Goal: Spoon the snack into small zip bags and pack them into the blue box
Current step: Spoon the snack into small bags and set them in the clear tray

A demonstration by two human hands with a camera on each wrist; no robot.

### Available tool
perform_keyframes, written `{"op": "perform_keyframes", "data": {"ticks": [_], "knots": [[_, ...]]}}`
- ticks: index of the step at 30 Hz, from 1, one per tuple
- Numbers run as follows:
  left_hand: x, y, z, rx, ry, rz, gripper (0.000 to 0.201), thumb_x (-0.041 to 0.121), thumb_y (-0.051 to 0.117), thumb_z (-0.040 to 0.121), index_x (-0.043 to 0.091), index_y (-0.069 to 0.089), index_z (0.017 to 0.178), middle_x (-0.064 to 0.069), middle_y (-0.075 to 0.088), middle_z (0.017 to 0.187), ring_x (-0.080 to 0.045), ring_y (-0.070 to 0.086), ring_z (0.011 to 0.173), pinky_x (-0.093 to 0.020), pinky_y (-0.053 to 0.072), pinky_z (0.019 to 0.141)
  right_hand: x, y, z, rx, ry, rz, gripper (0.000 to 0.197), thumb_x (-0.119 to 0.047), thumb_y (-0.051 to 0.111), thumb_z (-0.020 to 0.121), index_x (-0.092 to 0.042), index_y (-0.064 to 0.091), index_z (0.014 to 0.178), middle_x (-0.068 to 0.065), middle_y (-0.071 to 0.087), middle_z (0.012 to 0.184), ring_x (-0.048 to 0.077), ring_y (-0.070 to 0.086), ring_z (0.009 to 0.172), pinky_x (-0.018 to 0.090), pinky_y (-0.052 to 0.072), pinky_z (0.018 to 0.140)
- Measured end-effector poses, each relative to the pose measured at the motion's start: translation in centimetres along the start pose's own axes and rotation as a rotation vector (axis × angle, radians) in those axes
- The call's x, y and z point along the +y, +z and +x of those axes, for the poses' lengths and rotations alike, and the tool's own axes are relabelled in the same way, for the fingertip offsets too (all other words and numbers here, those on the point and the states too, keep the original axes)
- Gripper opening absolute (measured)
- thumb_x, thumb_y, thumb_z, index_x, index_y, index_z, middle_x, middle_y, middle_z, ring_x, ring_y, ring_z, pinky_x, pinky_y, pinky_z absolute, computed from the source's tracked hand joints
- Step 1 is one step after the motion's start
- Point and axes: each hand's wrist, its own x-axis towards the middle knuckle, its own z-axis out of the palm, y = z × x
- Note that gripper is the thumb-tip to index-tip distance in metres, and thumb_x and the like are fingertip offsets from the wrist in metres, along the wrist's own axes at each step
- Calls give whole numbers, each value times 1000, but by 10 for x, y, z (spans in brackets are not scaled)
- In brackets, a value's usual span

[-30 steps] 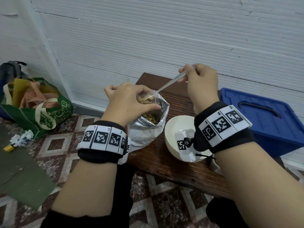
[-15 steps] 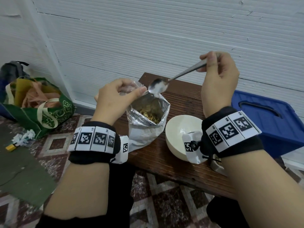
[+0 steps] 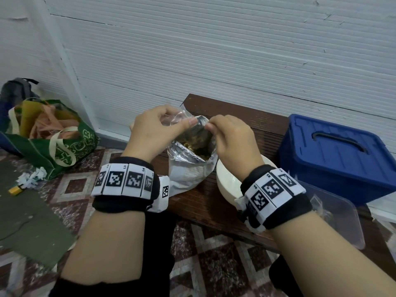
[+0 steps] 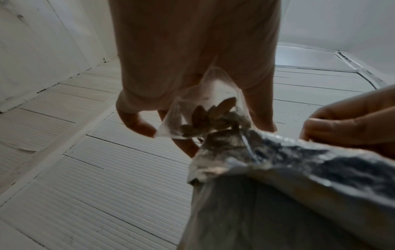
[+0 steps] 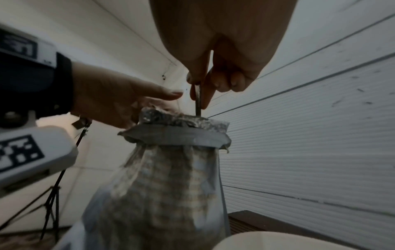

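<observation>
You are dipping the spoon (image 5: 197, 99), pinched in your right hand (image 3: 230, 138), into the foil snack pouch (image 3: 190, 166) below it; your left hand (image 3: 155, 129) is pinching the part-filled zip bag (image 4: 205, 110) alongside. Next, lift a scoop across.

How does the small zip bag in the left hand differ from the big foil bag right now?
The small zip bag is clear plastic; the foil snack bag is silvery and opaque. The zip bag is far smaller. The left hand holds the zip bag up at the foil bag's rim, while the foil bag stands on the wooden bench. The spoon, pinched by the right hand, dips into the foil bag only. Both hold snack pieces and are open.
</observation>
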Motion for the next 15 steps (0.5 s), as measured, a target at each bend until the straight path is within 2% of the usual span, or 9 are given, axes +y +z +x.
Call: {"op": "perform_keyframes", "data": {"ticks": [2, 4, 9, 11, 13, 15], "knots": [[1, -1, -1, -3, 5, -4, 46, 83, 66, 51, 51, 64, 84, 24, 67, 91, -2, 62, 101, -50, 42, 103, 1, -2, 2, -6, 91, 40, 24, -19, 48, 96, -4, 63, 85, 9, 61, 73, 24, 55, 70, 32, 38, 64], [1, -1, -1, -4, 8, -8, 43, 78, 70, 57, 42, 67, 80, 24, 66, 92, 0, 61, 100, -49, 42, 103, 3, -5, 3, -5, 201, 76, 22, -17, 49, 97, -5, 64, 87, 7, 64, 78, 23, 57, 74, 35, 42, 69], [3, 0, -3, -15, 15, 0, 50, 79, 70, 56, 38, 67, 84, 22, 67, 98, -1, 61, 102, -49, 42, 104, 5, -7, 5, 46, 436, 186, 24, -19, 48, 98, -8, 65, 85, 5, 67, 77, 20, 62, 75, 32, 47, 72], [5, 0, -4, -22, 16, -4, 45, 75, 71, 59, 38, 66, 84, 21, 67, 100, -2, 61, 102, -47, 44, 103, 7, -6, 4, 64, 530, 233, 25, -19, 48, 98, -11, 65, 81, 4, 67, 76, 18, 63, 75, 24, 47, 71], [6, 0, -5, -9, 22, -1, 47, 78, 68, 56, 40, 66, 82, 22, 67, 97, -2, 61, 100, -49, 43, 103, 10, -7, 4, 110, 619, 263, 26, -19, 47, 98, -12, 64, 80, 3, 67, 75, 13, 60, 72, 9, 40, 62], [5, -1, -5, 21, 16, -16, 54, 86, 65, 50, 42, 68, 80, 23, 68, 92, -2, 63, 98, -53, 43, 101, 14, -9, 4, 156, 687, 289, 28, -19, 45, 99, -9, 65, 82, 7, 68, 78, 9, 56, 67, 6, 37, 58]]}}
